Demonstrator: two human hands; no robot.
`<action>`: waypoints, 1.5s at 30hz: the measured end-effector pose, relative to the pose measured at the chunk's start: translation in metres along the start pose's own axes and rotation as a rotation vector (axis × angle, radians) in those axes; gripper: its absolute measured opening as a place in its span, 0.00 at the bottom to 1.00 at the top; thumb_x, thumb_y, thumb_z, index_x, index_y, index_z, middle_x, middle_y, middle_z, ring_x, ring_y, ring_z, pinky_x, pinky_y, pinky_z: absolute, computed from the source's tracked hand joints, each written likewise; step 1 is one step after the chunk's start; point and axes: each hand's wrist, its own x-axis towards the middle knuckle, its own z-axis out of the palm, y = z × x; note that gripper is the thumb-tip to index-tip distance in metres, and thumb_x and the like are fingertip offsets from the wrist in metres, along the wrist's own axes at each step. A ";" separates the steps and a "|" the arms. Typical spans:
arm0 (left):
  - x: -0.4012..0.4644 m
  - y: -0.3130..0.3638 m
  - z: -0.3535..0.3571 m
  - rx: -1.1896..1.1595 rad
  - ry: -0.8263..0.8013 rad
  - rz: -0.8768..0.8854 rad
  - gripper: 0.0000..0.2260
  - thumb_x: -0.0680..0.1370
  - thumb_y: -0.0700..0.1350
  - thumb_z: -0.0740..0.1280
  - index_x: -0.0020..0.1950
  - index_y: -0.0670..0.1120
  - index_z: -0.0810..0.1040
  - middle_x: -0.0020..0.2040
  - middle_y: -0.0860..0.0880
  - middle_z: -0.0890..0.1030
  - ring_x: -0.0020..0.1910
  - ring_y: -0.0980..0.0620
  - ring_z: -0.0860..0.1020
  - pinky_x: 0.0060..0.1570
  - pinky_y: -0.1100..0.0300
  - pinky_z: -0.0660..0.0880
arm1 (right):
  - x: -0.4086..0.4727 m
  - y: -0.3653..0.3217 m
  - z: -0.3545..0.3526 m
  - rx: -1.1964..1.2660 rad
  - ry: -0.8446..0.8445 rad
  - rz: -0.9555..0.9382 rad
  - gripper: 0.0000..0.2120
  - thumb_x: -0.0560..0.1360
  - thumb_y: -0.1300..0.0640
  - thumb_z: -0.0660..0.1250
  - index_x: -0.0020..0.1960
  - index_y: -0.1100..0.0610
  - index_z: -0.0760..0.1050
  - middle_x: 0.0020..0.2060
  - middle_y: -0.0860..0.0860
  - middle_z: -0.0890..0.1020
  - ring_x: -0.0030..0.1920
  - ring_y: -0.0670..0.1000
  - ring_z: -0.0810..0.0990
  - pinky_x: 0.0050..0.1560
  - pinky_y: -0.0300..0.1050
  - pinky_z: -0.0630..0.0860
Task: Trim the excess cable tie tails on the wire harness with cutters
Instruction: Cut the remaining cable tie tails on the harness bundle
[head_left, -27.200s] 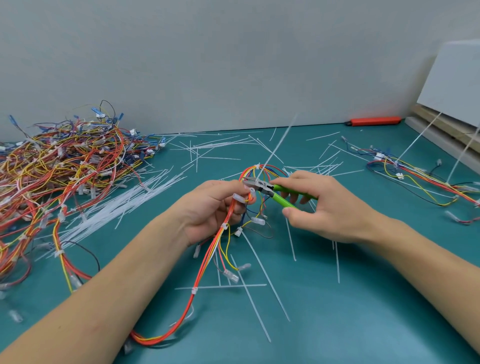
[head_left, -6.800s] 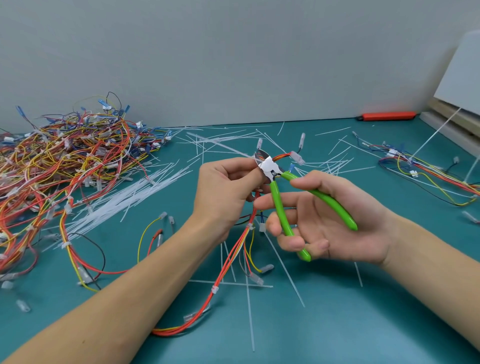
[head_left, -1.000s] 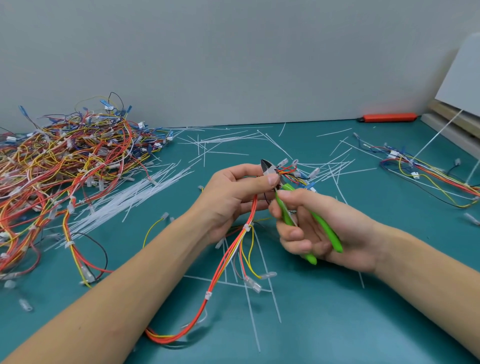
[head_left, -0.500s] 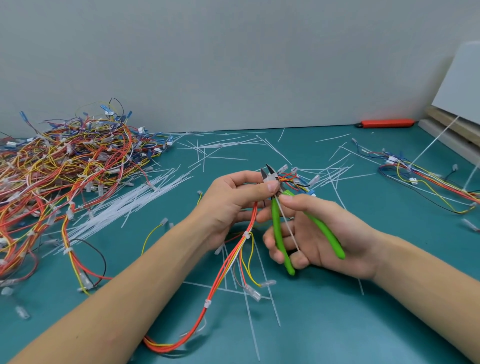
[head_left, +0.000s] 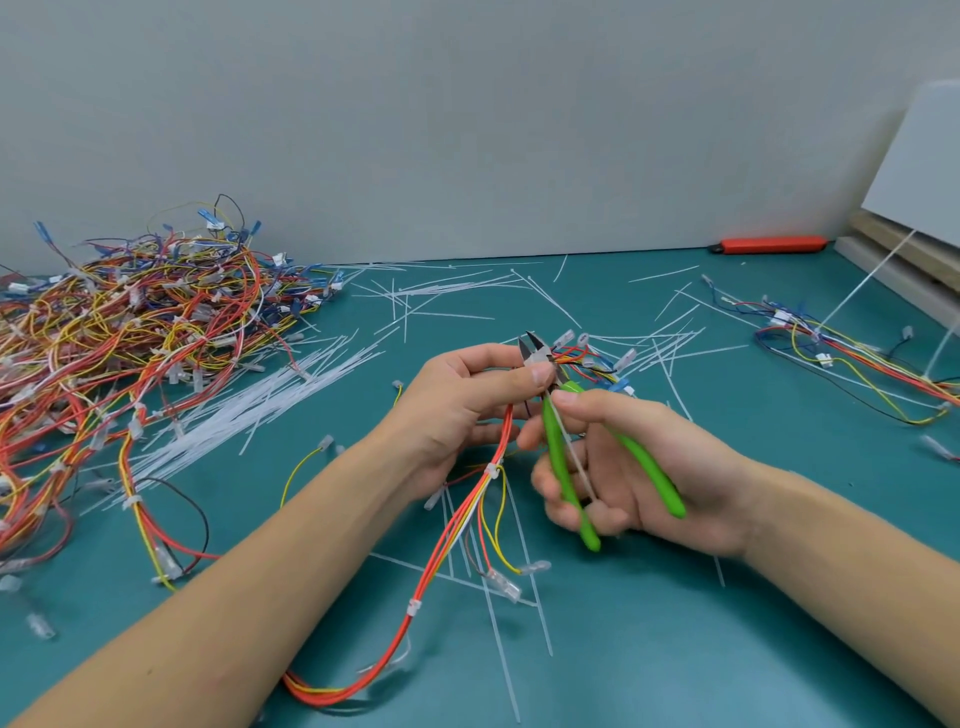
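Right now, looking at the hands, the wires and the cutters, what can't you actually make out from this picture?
- Head view: where the left hand pinches the wire harness, its fingers hide the grip point.
- Whether a tie sits between the blades of the cutters held by the right hand: too small, and the thumb covers it.
- The wire pile is cut off by the left edge.
- The white board runs off the right edge.

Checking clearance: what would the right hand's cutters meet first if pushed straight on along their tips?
Probably bare table with loose cut tails; the cutters in the right hand point up and away, past the left hand. Depth unclear.
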 end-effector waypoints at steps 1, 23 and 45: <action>0.000 0.000 0.000 -0.001 0.003 0.005 0.10 0.71 0.49 0.78 0.48 0.48 0.82 0.42 0.48 0.83 0.36 0.52 0.81 0.33 0.63 0.75 | 0.000 0.000 0.000 0.002 -0.016 0.002 0.22 0.79 0.38 0.63 0.58 0.56 0.78 0.43 0.61 0.81 0.39 0.58 0.79 0.28 0.40 0.69; 0.004 -0.007 0.001 0.024 0.092 0.089 0.22 0.68 0.49 0.81 0.56 0.38 0.82 0.48 0.43 0.87 0.39 0.48 0.79 0.49 0.53 0.76 | 0.001 -0.001 -0.002 0.024 0.010 0.015 0.17 0.77 0.42 0.66 0.55 0.54 0.80 0.42 0.60 0.81 0.38 0.57 0.78 0.27 0.39 0.69; 0.003 -0.007 0.004 0.032 0.090 0.096 0.19 0.69 0.49 0.79 0.55 0.40 0.84 0.50 0.38 0.86 0.33 0.52 0.78 0.46 0.53 0.73 | 0.002 0.000 -0.002 0.002 -0.005 0.012 0.19 0.76 0.44 0.64 0.60 0.57 0.77 0.44 0.60 0.82 0.40 0.57 0.80 0.29 0.41 0.74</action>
